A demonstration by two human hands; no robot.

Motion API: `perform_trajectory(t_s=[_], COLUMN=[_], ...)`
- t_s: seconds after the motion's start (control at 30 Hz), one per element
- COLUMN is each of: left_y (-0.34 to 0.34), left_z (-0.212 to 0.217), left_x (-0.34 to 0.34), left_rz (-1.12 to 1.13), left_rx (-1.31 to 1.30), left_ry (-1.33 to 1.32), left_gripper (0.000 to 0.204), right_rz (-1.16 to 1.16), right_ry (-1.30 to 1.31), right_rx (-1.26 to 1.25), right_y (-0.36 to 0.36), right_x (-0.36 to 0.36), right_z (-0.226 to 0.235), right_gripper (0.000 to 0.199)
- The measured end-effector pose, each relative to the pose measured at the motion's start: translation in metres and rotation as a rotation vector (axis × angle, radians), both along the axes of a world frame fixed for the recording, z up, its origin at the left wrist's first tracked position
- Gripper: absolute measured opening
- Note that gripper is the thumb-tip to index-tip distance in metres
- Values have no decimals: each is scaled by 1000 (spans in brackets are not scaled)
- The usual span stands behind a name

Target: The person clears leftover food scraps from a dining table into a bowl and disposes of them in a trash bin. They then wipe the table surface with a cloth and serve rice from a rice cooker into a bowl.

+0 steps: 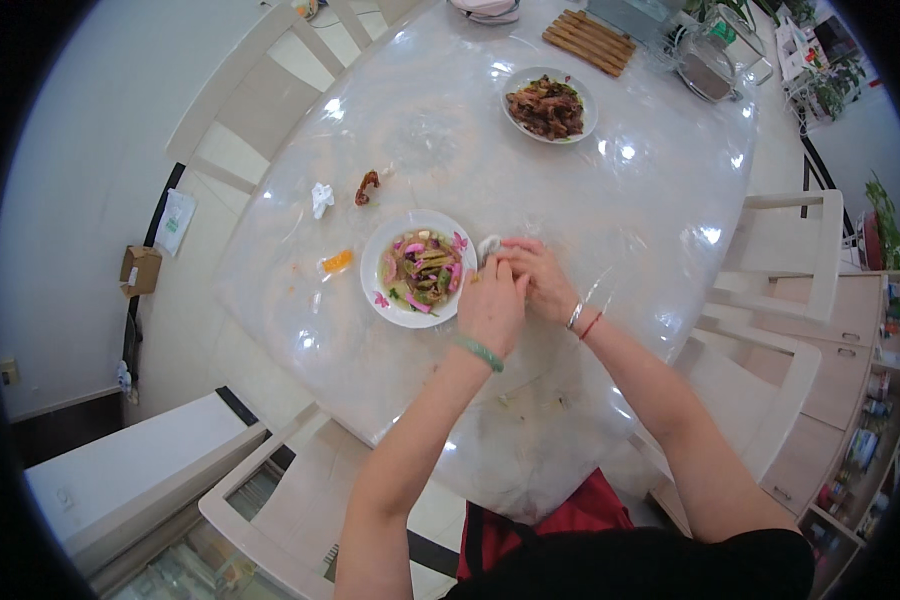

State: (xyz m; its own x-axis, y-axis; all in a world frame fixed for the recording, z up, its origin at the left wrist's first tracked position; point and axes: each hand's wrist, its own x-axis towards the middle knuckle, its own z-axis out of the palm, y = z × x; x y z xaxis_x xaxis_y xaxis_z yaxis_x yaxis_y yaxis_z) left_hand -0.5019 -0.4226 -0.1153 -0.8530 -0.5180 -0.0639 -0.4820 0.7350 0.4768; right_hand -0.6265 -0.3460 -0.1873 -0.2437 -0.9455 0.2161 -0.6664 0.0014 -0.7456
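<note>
A small brown cardboard box (140, 269) sits on the floor at the left, close to the wall. Just above it a flat white bag with green print (174, 223) leans by the table's edge. At the far right, little jars and packets (863, 445) in many colours stand on open shelves; they are too small to tell apart. No screens or signs show.

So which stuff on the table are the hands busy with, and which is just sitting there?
Busy with:
left hand and right hand, pressed together over a small pale thing that is too hidden to tell
flowered plate of mixed food, right beside them

Just sitting there:
far plate of dark food
wooden slat mat
crumpled tissue
orange scrap
reddish scrap
</note>
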Motion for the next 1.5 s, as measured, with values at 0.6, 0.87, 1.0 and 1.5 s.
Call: perform_trajectory(t_s=[0.6,0.87,1.0,1.5], left_y=[-5,-111,-138,-117], left_z=[31,21,14,-28], left_x=[17,7,49,120], left_rz=[32,310,486,811], left_rx=[167,55,-24,638], left_ry=[471,446,320,259], left_gripper=[29,26,23,24], right_rz=[-115,12,-2,204], right_ry=[-500,-199,17,239], right_rx=[13,-198,-243,-126], right_y=[18,-124,-175,-159], right_x=[4,-59,-83,-53], right_z=[70,51,12,-3], right_gripper=[27,24,23,28])
